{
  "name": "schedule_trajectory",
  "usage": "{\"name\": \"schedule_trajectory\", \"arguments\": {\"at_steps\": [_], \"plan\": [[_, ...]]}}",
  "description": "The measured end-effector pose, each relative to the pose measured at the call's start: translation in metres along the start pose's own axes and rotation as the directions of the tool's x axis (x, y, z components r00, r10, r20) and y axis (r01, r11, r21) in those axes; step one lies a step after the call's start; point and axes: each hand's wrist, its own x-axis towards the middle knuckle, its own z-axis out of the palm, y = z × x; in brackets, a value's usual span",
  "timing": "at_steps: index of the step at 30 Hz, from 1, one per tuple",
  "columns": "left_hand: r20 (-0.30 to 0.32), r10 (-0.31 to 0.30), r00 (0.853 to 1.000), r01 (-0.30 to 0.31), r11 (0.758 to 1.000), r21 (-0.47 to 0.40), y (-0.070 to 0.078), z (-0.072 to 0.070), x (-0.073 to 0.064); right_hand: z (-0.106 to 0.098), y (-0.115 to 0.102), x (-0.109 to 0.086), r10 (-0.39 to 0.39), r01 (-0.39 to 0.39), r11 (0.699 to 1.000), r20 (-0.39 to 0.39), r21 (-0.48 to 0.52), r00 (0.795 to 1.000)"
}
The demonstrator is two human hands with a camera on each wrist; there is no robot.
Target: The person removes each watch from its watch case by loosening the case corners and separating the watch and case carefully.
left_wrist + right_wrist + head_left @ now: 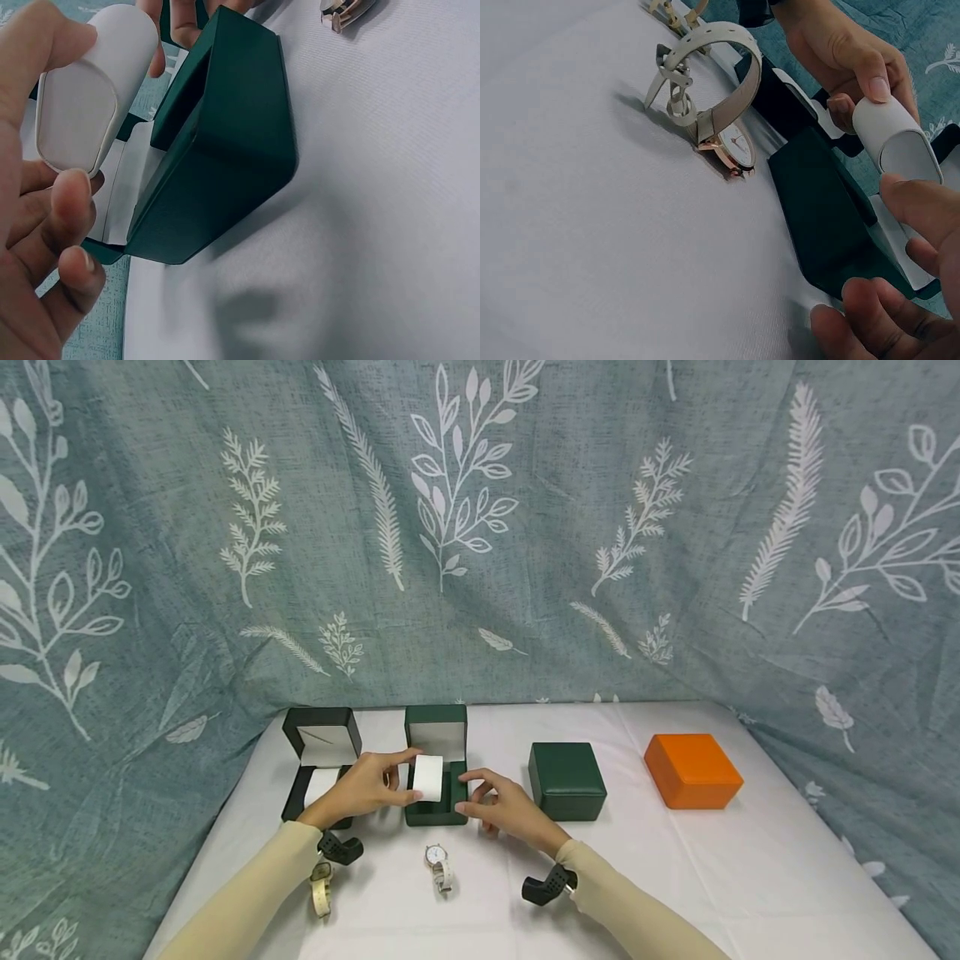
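My left hand (372, 783) pinches a white watch cushion (428, 778) between thumb and fingers, lifted over an open green watch box (437, 810). In the left wrist view the cushion (79, 112) shows its flat end. My right hand (510, 810) is at the box's right side, fingers loosely bent and holding nothing; whether a fingertip touches the box is unclear. The green box's lid (436, 731) stands upright, pale inside. In front of it on the table lies a watch with a white strap (441, 870), its strap looped in the right wrist view (731, 82).
At the left stands an open black watch box (322, 727) with a white cushion inside, partly behind my left hand. A cream-strapped watch (321, 893) lies near my left forearm. To the right are a closed green box (567, 781) and a closed orange box (692, 771) on the white-covered table (795, 877).
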Motion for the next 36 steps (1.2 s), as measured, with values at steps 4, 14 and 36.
{"name": "schedule_trajectory", "arguments": {"at_steps": [4, 14, 36], "plan": [[0.005, -0.005, 1.000, 0.005, 1.000, 0.006, 0.000, 0.000, 0.001, -0.001, 0.003, 0.004, 0.014, -0.014, 1.000, 0.000, 0.008, 1.000], [0.016, 0.008, 1.000, -0.008, 1.000, 0.004, 0.001, 0.001, 0.000, -0.002, 0.007, 0.014, 0.021, -0.021, 1.000, -0.014, 0.012, 1.000], [0.007, 0.026, 1.000, -0.027, 0.999, 0.023, 0.000, 0.003, 0.003, -0.006, 0.007, 0.025, 0.069, -0.069, 0.997, 0.035, 0.021, 0.997]]}}
